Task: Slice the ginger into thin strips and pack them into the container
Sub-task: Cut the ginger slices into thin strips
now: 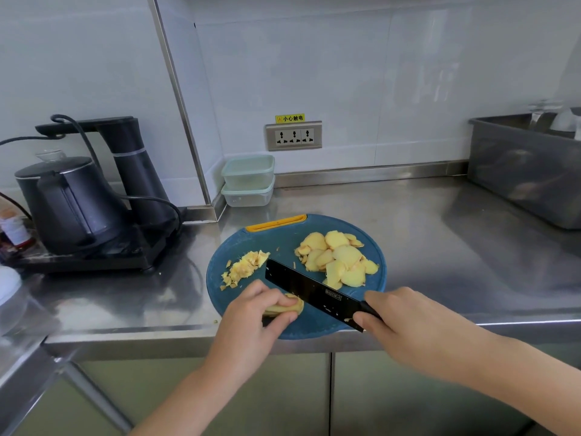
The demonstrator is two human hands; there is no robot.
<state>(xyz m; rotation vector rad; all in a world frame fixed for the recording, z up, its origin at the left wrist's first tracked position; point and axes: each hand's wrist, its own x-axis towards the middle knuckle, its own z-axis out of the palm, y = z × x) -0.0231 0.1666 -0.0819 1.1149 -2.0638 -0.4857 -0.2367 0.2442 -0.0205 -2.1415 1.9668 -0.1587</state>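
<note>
head view: slicing step; yellow ginger stub on round blue plastic cutting board.
left hand: curled over stub, pinning it.
right hand: gripping black cleaver, set against stub.
cut: flat slices heaped right, shreds left.
next: probably thin even cuts, fingertips tucked.
containers: two clear lidded tubs stacked by wall, seemingly empty.

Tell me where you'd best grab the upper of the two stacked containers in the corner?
Probably by its top rim, on the front and right sides of the upper container, coming from the front right and lifting straight up. Its back and left sides sit close to the wall corner, and it rests on the lower container.
</note>
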